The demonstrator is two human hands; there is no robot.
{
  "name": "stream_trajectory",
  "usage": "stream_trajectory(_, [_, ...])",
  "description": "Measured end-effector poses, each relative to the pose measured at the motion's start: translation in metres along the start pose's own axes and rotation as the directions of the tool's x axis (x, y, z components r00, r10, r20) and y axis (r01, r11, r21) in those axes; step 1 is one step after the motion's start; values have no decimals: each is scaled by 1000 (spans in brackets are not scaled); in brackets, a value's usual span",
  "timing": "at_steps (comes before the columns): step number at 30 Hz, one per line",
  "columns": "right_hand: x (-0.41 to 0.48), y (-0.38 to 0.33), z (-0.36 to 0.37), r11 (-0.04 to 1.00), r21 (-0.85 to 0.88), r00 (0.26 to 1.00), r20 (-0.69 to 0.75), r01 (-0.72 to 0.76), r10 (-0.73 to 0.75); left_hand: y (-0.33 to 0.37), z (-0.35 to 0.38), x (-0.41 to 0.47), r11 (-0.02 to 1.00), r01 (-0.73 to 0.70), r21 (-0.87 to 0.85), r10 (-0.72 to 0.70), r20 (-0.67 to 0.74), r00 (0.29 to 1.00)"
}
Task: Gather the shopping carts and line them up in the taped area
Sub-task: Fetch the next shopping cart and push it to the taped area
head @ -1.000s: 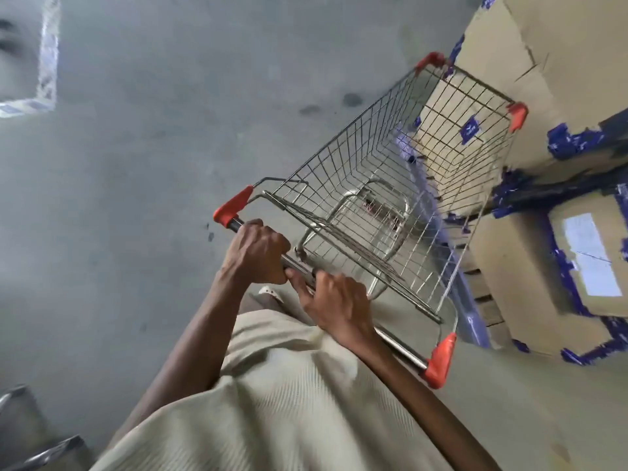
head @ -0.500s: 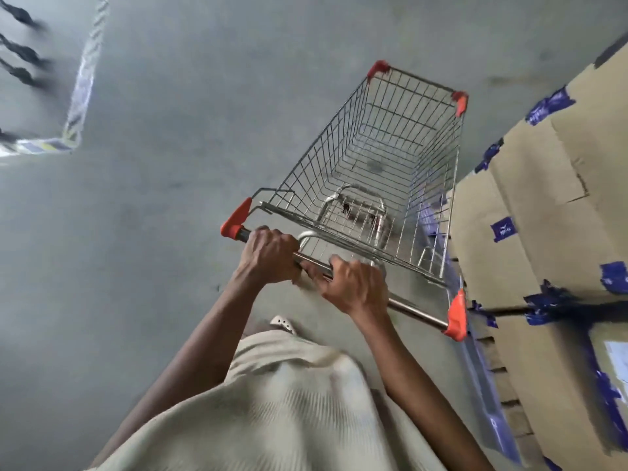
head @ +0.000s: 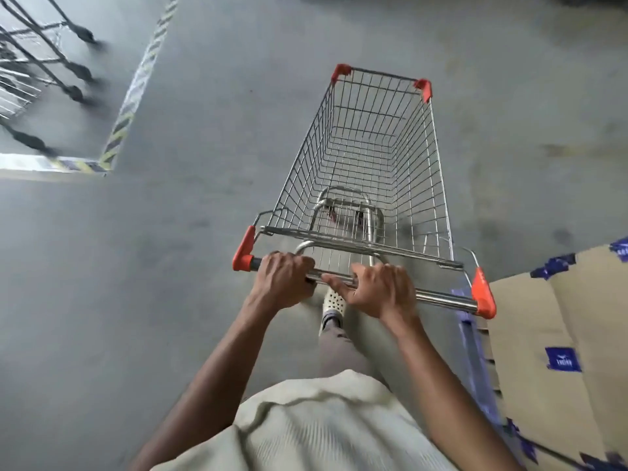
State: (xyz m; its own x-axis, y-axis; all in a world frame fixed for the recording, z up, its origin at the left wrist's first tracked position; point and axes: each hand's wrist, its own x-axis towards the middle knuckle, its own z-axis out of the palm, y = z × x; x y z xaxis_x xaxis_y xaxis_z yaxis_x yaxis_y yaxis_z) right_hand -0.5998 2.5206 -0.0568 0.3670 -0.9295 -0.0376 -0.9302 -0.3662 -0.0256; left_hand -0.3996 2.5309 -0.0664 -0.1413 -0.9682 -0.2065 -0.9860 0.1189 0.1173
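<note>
Over the last second I had swung the cart (head: 306, 171) round, so its nose no longer pointed at the cardboard boxes (head: 543, 334) but at open floor, with the boxes just beside its right rear corner. The striped tape (head: 136, 86) and the parked carts (head: 30, 62) inside it had come into view, well off to my left. I judged the cart was freed and next needed steering left toward that row. My left hand (head: 283, 280) was curled fully round the handle (head: 441, 299) near its left red end. My right hand (head: 380, 290) gripped the bar near the middle, thumb lying along it.
</note>
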Motion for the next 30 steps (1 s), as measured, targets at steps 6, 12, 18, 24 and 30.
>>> stream_trajectory(6, [163,14,-11,987,29,987,15,159,-159,-54,-41,119,974,217,-61,-217,5,976])
stream_trajectory(12, [322,28,-28,912,131,907,114,390,-404,-139,-80,216,922,380,-73,-382,-3,924])
stream_trajectory(18, [484,10,-24,858,134,864,26,496,-504,-228,-111,328,889,459,8,-459,-6,889])
stream_trajectory(24, [652,-16,-31,905,103,903,84,412,-421,-329,-139,437,859,511,-22,-511,-54,858])
stream_trajectory(30, [797,8,-50,982,83,971,156,169,-180,-411,-171,535,811,578,-84,-583,-37,812])
